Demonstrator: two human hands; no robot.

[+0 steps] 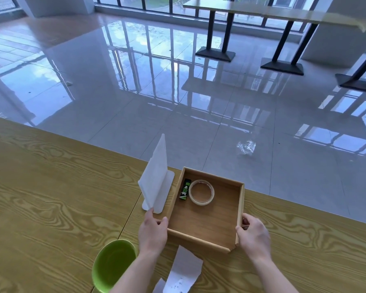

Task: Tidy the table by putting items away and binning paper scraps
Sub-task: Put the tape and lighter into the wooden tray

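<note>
1. Both hands are on the wooden tray, one per side at its near end. The left hand has its thumb hooked over the left wall with the fingers curled down the outside; the right hand wraps the near right corner the same way. Neither is closed on anything else.
2. What matters next: the paper scraps lie on the near side of the tray, just behind the hands and between the forearms. The green bin sits to the near left, so the left hand is the nearer one. The long scrap runs roughly near-to-far, with a smaller bit at the bottom edge.
3. The tray is smooth brown wood, square, with low walls. Inside at the far end are a tape roll and a small green-and-black stick-shaped thing, side by side.
4. A white upright stand holding a sheet is just left of the tray, close to the left hand's fingers.
5. The table is glossy yellow woodgrain; the scraps look thin and torn-edged, probably a pinch-lift.
</note>
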